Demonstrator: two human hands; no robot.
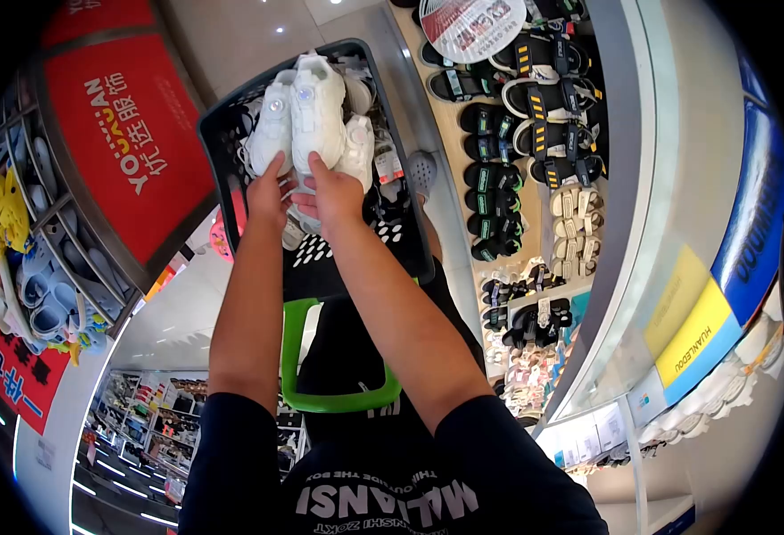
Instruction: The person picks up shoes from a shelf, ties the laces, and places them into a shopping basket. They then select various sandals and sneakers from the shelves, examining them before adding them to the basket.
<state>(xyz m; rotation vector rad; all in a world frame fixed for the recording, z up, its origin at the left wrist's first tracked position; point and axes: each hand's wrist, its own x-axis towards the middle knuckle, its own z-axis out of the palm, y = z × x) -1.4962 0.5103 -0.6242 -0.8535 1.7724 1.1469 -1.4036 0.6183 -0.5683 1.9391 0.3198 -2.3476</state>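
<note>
A pair of white sneakers [318, 111] with round dials on top sits side by side in both my hands, above a dark basket [423, 241]. My left hand [269, 194] grips the toe of the left shoe, thumb on top. On the right shoe's toe lies the thumb of my right hand [334, 198], its fingers curled beneath. More white shoes [356, 153] fill the basket under and beside the pair. A green basket handle [294, 357] hangs down toward my body.
Shelves of black sandals [490, 178] run along the right, with a round sign [472, 22] at the top. Clogs [49, 294] hang on a rack at left beside a red sign panel [124, 134]. A grey clog on a foot [422, 171] shows beside the basket.
</note>
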